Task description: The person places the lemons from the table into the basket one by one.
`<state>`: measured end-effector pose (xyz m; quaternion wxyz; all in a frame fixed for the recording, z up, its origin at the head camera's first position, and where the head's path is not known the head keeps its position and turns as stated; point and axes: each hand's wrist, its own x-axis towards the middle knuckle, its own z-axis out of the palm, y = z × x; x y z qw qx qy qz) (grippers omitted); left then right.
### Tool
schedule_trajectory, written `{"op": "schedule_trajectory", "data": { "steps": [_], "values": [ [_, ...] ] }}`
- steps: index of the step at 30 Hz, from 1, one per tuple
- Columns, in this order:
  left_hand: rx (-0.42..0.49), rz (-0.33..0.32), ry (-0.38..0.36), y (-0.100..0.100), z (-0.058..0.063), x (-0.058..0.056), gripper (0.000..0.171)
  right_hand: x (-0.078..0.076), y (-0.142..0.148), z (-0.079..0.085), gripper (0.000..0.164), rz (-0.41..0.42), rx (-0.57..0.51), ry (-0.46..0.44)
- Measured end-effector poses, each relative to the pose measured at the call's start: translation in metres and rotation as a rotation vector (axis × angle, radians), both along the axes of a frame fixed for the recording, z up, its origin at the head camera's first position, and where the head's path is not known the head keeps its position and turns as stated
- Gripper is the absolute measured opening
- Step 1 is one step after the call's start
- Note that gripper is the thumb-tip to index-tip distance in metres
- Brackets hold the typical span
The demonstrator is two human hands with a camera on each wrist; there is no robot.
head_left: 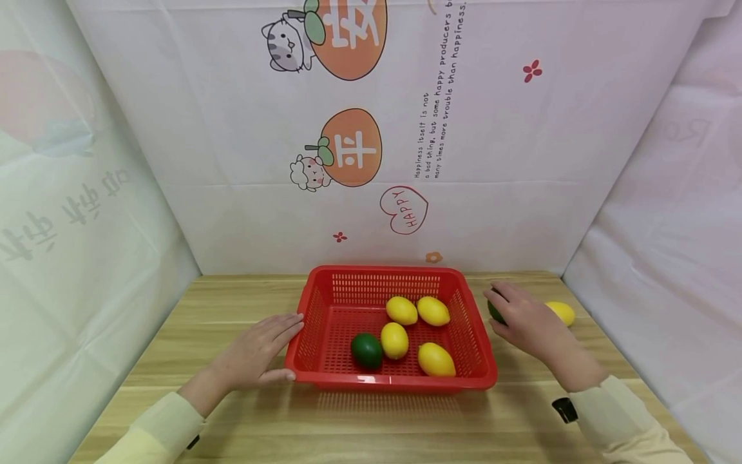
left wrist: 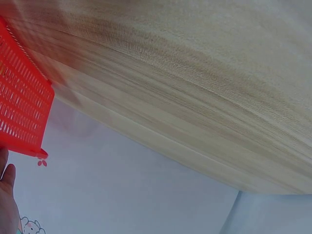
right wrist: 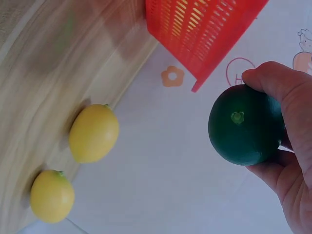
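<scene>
My right hand [head_left: 530,320] grips a dark green lime [right wrist: 246,124] between thumb and fingers, just right of the red plastic basket [head_left: 391,385]. In the right wrist view the lime is held up off the wooden table. My left hand [head_left: 255,351] touches the basket's left rim, fingers fairly straight and thumb by the front corner. Inside the basket lie another dark green lime [head_left: 366,350] and several yellow lemons [head_left: 436,359]. Two more lemons [right wrist: 94,133] rest on the table at the right; the head view shows one lemon [head_left: 561,313], partly behind my right hand.
The wooden table [head_left: 243,425] carries the basket near its middle. White printed cloth [head_left: 493,212] stands as a wall behind it, and further white sheets [head_left: 666,258] close off both sides.
</scene>
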<state>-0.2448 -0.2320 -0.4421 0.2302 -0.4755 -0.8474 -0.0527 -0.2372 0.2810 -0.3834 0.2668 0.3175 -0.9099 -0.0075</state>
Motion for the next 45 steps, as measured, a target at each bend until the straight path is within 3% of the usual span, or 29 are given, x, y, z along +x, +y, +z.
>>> {"op": "schedule_trajectory", "data": {
  "steps": [21, 30, 45],
  "values": [
    [-0.003, 0.002, 0.004, -0.001, 0.0, 0.001, 0.085, 0.003, -0.029, 0.011, 0.055, 0.087, 0.067, 0.075],
    [-0.011, 0.013, 0.0, -0.001, 0.0, 0.001, 0.084, 0.005, -0.044, 0.015, 0.052, 0.058, 0.096, 0.054],
    [0.0, -0.009, 0.016, -0.001, -0.002, -0.001, 0.083, 0.002, -0.067, 0.014, 0.054, 0.086, 0.17, -0.017]
  ]
}}
